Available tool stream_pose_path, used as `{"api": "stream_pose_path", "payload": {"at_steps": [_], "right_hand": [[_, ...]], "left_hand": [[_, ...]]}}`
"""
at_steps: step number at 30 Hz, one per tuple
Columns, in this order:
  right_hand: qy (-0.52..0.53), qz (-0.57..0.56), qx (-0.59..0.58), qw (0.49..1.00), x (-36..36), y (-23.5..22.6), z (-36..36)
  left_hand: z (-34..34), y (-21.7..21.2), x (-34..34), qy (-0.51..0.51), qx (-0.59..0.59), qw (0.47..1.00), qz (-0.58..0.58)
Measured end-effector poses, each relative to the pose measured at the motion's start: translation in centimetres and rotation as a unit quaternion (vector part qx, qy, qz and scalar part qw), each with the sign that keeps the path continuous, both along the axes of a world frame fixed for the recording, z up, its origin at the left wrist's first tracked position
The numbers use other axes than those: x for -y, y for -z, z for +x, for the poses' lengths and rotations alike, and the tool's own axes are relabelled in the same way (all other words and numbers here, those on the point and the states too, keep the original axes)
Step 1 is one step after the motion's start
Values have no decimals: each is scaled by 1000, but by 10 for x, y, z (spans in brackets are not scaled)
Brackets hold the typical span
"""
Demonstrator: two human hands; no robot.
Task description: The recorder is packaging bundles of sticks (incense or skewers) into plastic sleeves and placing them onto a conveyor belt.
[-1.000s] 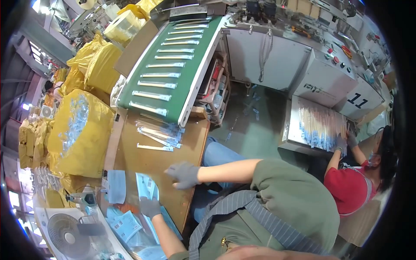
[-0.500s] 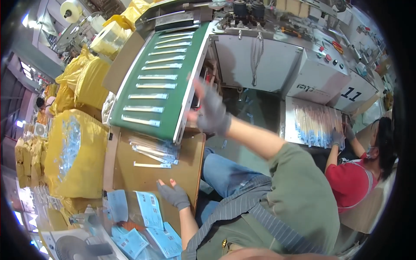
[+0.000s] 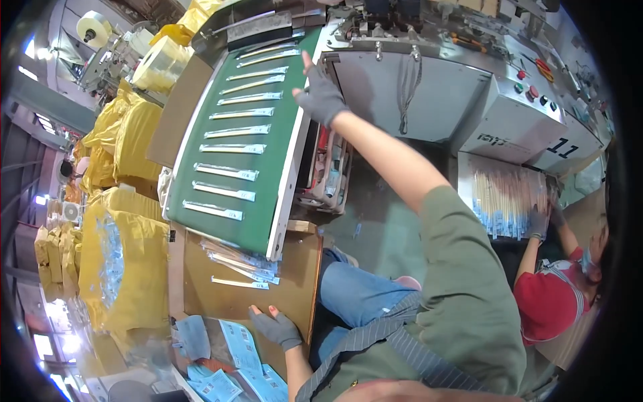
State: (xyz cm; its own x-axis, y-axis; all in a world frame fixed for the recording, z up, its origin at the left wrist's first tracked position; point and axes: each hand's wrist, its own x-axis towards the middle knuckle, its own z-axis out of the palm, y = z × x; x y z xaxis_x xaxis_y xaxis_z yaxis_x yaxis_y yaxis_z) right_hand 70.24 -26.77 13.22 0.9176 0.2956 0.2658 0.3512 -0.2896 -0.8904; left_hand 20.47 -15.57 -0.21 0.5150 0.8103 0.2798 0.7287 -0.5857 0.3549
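Note:
My right hand, in a grey glove with bare fingertips, reaches over the right edge of the green conveyor belt near its far end. Its fingers are spread and hold nothing. Several slim pale sticks in clear wrappers with blue ends lie crosswise in a row along the belt. Below the belt's near end, a loose pile of the same wrapped sticks rests on a brown board. My left hand, gloved the same way, lies on the board near that pile, fingers apart and nothing in them.
Blue printed packets lie at the near left. Large yellow bags stand left of the belt. A white machine cabinet with control buttons stands right. At far right a co-worker in red handles a tray of wrapped sticks.
My right hand has moved farther along the belt's edge, toward its far end. My left hand stays on the board. The whole view has shifted a little.

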Motion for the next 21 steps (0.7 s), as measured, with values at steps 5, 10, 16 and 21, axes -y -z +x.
{"api": "stream_pose_path", "payload": {"at_steps": [5, 10, 16, 21], "right_hand": [[93, -143, 63, 983, -23, -13, 82], [-180, 327, -415, 830, -33, -15, 135], [-688, -204, -156, 679, -78, -64, -43], [-394, -62, -23, 917, -78, -26, -41]], "left_hand": [[-2, 3, 1, -7, -22, 1000, 11], [11, -6, 10, 8, -20, 1000, -4], [8, -13, 8, -19, -38, 999, 3], [8, -4, 3, 0, -18, 1000, 7]]}}
